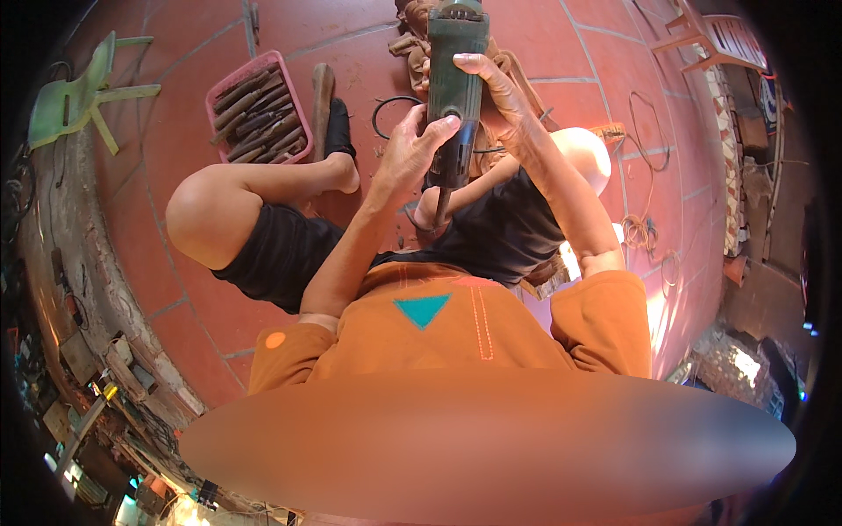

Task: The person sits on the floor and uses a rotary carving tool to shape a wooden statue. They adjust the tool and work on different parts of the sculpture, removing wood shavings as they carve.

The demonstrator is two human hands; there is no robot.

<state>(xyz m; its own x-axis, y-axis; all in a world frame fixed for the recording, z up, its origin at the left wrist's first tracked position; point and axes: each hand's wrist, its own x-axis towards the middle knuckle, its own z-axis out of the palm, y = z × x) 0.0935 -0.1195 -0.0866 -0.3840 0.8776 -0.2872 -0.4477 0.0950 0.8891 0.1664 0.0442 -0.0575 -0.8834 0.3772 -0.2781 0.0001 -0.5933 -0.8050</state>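
Left hand (pixel 412 149) wraps the rear grip of a green power tool (pixel 456 88); right hand (pixel 491 88) clasps its body. Pink tray (pixel 215 96) of dark sticks at 10 o'clock, well apart.

You're gripping a dull green, scuffed plastic-bodied power tool (pixel 456 79) over matt red floor tiles (pixel 175 149), beside a pink plastic tray (pixel 230 88) of rough brown sticks (pixel 261 118).
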